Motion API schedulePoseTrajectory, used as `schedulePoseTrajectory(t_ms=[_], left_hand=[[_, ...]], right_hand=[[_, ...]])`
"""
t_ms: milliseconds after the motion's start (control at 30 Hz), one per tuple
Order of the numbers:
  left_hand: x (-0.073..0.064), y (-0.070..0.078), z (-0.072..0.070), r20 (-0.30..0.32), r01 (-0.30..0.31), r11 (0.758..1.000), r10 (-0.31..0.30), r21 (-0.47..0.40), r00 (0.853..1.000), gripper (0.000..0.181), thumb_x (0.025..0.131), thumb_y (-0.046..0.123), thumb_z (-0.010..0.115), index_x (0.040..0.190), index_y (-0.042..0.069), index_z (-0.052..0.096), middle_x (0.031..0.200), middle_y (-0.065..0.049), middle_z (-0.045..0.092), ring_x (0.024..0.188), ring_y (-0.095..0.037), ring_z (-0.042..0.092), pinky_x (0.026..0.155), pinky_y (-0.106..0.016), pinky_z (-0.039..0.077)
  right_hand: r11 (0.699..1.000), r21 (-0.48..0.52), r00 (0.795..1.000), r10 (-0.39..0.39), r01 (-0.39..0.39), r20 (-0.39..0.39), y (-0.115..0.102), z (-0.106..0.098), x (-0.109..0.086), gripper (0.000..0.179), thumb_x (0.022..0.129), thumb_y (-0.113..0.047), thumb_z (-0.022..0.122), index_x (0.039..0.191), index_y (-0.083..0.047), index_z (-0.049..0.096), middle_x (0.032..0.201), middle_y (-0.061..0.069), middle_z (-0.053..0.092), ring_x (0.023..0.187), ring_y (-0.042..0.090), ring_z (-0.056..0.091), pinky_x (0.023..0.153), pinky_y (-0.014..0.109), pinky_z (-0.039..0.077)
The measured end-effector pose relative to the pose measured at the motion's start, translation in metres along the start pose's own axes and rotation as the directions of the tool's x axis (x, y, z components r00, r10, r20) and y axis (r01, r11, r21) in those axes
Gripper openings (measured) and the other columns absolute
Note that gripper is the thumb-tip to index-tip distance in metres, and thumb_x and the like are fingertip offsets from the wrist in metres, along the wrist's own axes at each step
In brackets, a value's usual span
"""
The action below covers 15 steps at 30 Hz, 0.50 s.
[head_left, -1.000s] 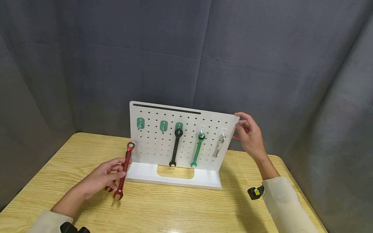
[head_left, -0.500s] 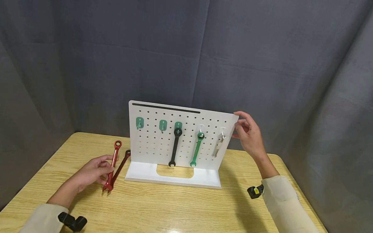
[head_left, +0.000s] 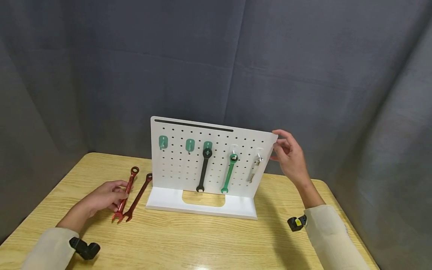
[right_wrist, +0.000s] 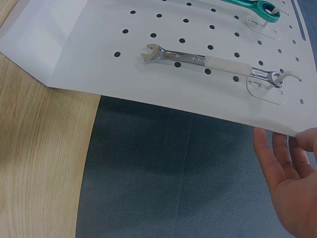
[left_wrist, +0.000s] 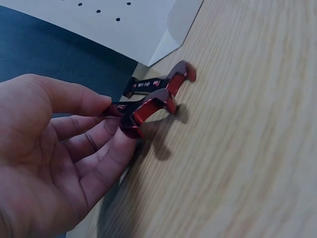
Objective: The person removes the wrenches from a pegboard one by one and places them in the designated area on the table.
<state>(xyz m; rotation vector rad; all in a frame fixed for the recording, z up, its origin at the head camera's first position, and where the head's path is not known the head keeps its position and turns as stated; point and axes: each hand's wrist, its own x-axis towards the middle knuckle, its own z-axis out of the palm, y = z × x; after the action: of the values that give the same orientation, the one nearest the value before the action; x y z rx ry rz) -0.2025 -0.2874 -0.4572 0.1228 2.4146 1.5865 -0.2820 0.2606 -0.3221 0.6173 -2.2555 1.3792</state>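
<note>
My left hand (head_left: pixel 102 197) pinches a red wrench (head_left: pixel 129 185), ring end away from me and open jaw end near, low over the table. Beside it on the right, a second, darker red wrench (head_left: pixel 139 195) lies on the wood; the left wrist view shows both open ends side by side. A white pegboard stand (head_left: pixel 173 182) stands upright in the middle. Its upper right edge is gripped by my right hand (head_left: pixel 293 161), with thumb and fingertips at the rim. On its hooks hang a black wrench (head_left: pixel 204 170), a green wrench (head_left: pixel 229 173) and a silver wrench (right_wrist: pixel 181 57).
Two green hooks, the far left hook (head_left: pixel 163 142) and its neighbour (head_left: pixel 190 145), carry nothing. The stand's white base (head_left: pixel 165 198) reaches toward me on the wooden table (head_left: pixel 202 240). A grey curtain (head_left: pixel 189 67) hangs behind the table.
My left hand has moved left and down from the board's edge with the red wrenches. The darker one is now on the table, out of the hand. My right hand stays put.
</note>
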Motion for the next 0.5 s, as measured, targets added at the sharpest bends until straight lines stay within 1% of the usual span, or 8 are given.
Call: schedulePoseTrajectory(t_ms=[133, 267, 500], left_hand=[[0.0026, 0.0007, -0.0033, 0.009, 0.015, 0.999, -0.016, 0.041, 1.0, 0.048, 0.101, 0.008, 0.06, 0.14, -0.016, 0.044, 0.093, -0.013, 0.059, 0.076, -0.025, 0.06, 0.062, -0.038, 0.058], [0.0039, -0.0002, -0.0047, 0.023, 0.005, 0.999, -0.007, 0.054, 1.0, 0.046, 0.102, 0.007, 0.059, 0.138, -0.018, 0.046, 0.092, -0.013, 0.06, 0.076, -0.025, 0.06, 0.063, -0.038, 0.058], [0.0073, -0.001, -0.0015, -0.016, 0.022, 0.997, -0.021, 0.074, 1.0, 0.04, 0.099, 0.008, 0.064, 0.131, -0.015, 0.054, 0.089, -0.011, 0.058, 0.077, -0.023, 0.058, 0.063, -0.038, 0.057]], right_hand=[[1.0, 0.004, 1.0, -0.001, 0.001, 0.005, -0.0012, 0.0008, -0.0003, 0.037, 0.107, -0.003, 0.052, 0.143, -0.009, 0.053, 0.105, 0.019, 0.064, 0.092, 0.017, 0.067, 0.074, 0.028, 0.061], [1.0, 0.002, 1.0, 0.005, -0.005, 0.008, -0.0011, 0.0012, -0.0001, 0.037, 0.107, -0.003, 0.052, 0.144, -0.007, 0.052, 0.105, 0.02, 0.063, 0.092, 0.018, 0.067, 0.074, 0.029, 0.061], [1.0, -0.021, 1.0, -0.005, 0.005, 0.0, -0.001, 0.0014, -0.0007, 0.038, 0.107, -0.002, 0.052, 0.144, -0.007, 0.052, 0.106, 0.019, 0.063, 0.093, 0.021, 0.066, 0.074, 0.028, 0.061]])
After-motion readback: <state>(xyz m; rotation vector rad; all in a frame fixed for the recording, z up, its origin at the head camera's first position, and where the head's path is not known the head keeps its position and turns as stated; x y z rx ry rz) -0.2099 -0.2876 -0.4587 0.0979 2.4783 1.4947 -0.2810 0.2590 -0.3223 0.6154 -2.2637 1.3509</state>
